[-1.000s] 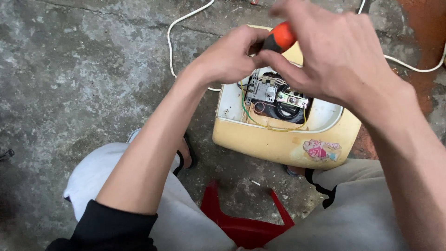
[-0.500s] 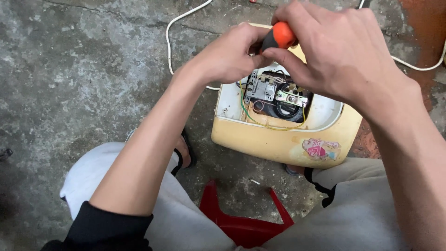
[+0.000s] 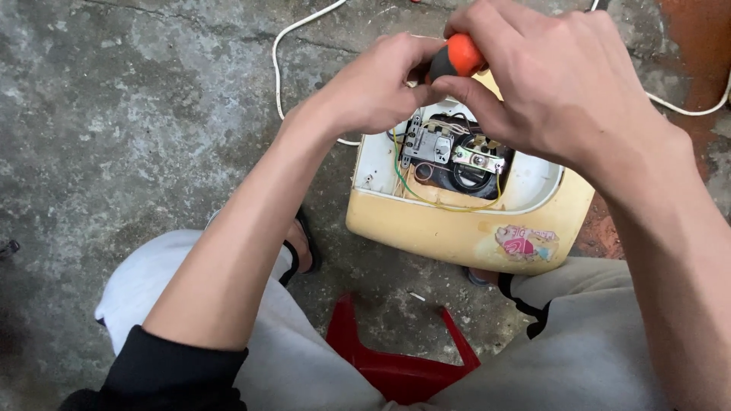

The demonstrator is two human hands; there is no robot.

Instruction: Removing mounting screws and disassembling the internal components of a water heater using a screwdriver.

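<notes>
- The screwdriver (image 3: 455,58) has an orange and black handle, and it stands above the open back of the yellow appliance (image 3: 464,228); only the handle shows, the shaft is hidden behind my hands
- My right hand (image 3: 556,84) has its grip closed round the top of that handle, thumb and fingers wrapped over the orange part
- My left hand (image 3: 377,87) has its grip closed too, fingertips pinched at the black lower end of the handle, just beside my right thumb; whether it also touches the shaft I cannot tell
- Right under both hands lies the appliance's inner works (image 3: 449,156): a grey metal switch block, a black round part, and green, yellow and red wires looping round them inside a white rim
- The yellow casing rests on the concrete floor (image 3: 137,129), tilted toward me, with a small pink sticker (image 3: 525,243) on its near side
- A white cord (image 3: 304,46) runs off the appliance across the floor, curving away to the left and up
- I am sitting low, with my knees in light grey trousers on either side and a red plastic stool (image 3: 396,365) between them
- My left foot in a dark sandal (image 3: 301,243) sits just left of the casing
</notes>
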